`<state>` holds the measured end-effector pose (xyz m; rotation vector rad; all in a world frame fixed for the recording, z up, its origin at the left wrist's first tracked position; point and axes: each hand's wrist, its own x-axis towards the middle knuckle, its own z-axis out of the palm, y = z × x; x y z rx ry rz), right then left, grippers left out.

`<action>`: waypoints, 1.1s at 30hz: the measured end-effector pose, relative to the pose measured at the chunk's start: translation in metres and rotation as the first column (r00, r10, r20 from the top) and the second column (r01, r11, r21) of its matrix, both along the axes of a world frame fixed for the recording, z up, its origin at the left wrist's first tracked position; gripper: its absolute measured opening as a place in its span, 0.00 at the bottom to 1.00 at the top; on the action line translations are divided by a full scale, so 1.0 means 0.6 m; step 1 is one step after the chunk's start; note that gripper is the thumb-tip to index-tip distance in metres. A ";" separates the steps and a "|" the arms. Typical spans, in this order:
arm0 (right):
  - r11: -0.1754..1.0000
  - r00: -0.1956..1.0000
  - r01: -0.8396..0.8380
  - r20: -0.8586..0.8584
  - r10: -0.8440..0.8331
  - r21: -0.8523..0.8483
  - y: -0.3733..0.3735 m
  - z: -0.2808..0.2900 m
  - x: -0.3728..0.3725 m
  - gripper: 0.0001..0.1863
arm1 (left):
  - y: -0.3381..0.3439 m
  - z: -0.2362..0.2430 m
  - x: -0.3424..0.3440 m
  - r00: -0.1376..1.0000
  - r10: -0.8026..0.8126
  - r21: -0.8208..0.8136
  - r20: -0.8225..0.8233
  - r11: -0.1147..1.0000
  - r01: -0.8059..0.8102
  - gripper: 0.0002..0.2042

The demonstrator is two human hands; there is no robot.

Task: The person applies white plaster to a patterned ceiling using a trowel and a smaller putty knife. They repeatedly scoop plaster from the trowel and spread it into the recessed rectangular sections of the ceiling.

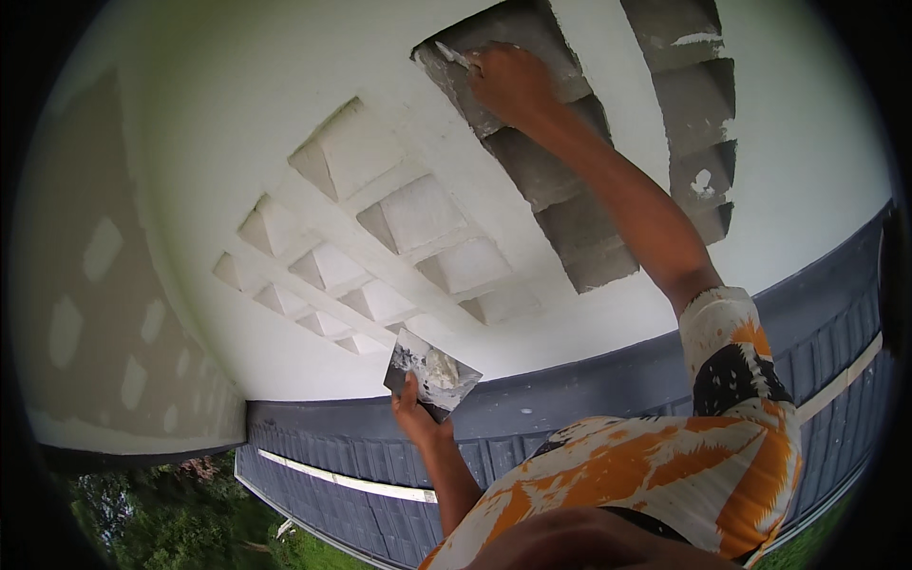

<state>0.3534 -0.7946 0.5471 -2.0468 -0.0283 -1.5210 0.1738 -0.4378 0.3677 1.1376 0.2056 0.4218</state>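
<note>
Grey, paste-smeared board [464, 384] is gripped by left hand [416, 418], pale tool [452, 54] by right hand [513, 84].

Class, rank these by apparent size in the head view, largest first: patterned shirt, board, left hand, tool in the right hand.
1. Patterned shirt, by far
2. Board
3. Left hand
4. Tool in the right hand, judged by its visible part

At twelve o'clock, our right hand [513, 84] hides part of the small tool [453, 55]; at six, the board [460, 385] hides some fingers of our left hand [415, 418].
</note>
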 end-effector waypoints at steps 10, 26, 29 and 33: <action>0.969 0.969 -0.228 0.123 0.217 0.093 -0.035 0.023 0.009 0.14 | 0.005 -0.002 -0.009 0.999 -0.041 -0.043 0.016 0.998 0.042 0.17; 0.930 0.943 -0.307 -0.068 0.326 0.203 -0.004 0.051 -0.011 0.12 | 0.024 -0.008 0.001 0.987 -0.162 -0.064 0.025 0.985 0.163 0.18; 0.925 0.933 -0.358 0.073 0.352 0.123 -0.008 0.054 -0.005 0.12 | 0.019 0.003 -0.002 0.990 -0.140 -0.058 0.010 0.988 0.140 0.19; 0.857 0.875 -0.481 0.172 0.453 0.188 0.002 0.016 -0.023 0.13 | 0.037 -0.025 0.001 0.990 -0.141 -0.103 -0.012 0.985 0.139 0.18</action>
